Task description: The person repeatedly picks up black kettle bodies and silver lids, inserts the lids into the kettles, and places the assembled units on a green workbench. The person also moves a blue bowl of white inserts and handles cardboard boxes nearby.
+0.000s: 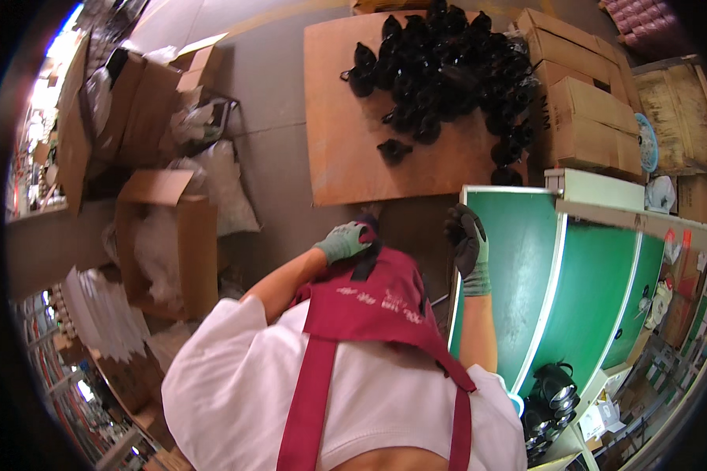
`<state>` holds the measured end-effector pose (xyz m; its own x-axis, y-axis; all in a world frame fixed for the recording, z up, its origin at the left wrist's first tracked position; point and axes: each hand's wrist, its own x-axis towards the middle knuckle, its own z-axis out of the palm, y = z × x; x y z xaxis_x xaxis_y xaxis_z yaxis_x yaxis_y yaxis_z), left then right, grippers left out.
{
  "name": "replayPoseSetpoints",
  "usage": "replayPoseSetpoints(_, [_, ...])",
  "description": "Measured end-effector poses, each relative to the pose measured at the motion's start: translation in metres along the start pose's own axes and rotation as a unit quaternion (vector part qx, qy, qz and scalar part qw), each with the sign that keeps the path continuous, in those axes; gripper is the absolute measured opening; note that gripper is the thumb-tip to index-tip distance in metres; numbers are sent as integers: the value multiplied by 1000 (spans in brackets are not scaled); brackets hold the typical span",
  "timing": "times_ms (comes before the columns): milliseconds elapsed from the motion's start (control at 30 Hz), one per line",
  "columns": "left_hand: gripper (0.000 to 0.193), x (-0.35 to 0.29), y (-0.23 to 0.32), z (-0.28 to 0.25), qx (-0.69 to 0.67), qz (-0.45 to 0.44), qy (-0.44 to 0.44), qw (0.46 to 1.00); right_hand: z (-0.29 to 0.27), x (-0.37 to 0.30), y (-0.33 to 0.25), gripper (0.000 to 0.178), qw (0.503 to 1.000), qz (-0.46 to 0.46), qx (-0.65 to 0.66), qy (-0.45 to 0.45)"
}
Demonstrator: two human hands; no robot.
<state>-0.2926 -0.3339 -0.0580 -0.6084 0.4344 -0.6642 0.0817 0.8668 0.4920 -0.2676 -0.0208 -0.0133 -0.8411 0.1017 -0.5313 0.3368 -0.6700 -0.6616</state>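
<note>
Our gloved left hand (344, 241) pinches a black strap (367, 261) at our red apron (373, 302); our right hand (467, 239) grips the green table's (526, 275) edge.

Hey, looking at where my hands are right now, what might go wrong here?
The left hand holds a black part against the apron; its strap might snag there. The right hand hovers by the green table edge and might knock it. The heap of black parts on the cardboard sheet could slide.
</note>
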Motion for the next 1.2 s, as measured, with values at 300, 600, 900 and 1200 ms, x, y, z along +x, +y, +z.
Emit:
replayPoseSetpoints(300, [67, 198, -94, -55, 97, -63, 44, 992, -58, 317, 26, 37, 970, 153, -64, 179])
replayPoseSetpoints(600, [83, 410, -135, -57, 37, -145, 180, 972, -149, 601, 47, 42, 921, 42, -300, 246])
replayPoseSetpoints(900, [82, 549, -141, -4, 259, -13, 113, 959, -147, 715, 41, 42, 946, 58, -76, 309])
replayPoseSetpoints(1200, [81, 576, -152, 4, 293, 45, 152, 943, -310, 599, 75, 44, 981, 166, 100, -16])
